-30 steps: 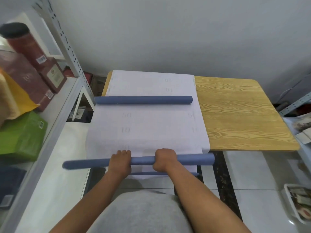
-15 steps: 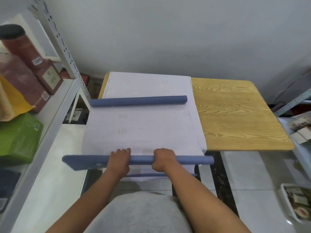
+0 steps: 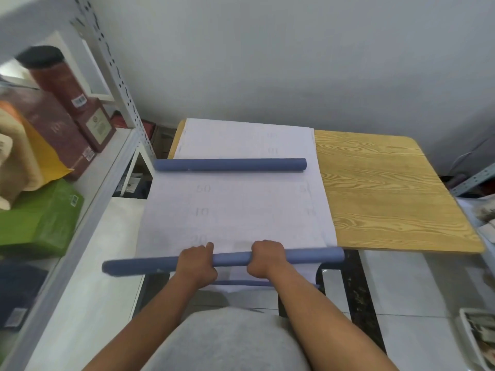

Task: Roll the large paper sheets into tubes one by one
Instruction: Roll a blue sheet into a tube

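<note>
Paper sheets [image 3: 235,210] lie flat on the wooden counter [image 3: 388,196]; one blue paper tube [image 3: 230,164] rests finished, while left hand [image 3: 197,263] and right hand [image 3: 265,259] curl their fingers around a second blue tube [image 3: 300,257].

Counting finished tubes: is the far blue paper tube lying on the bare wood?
No, the far blue paper tube lies across the white paper sheets.

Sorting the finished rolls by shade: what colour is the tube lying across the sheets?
Blue, a muted slate shade, on the rolled tube; the head view shows it.
</note>
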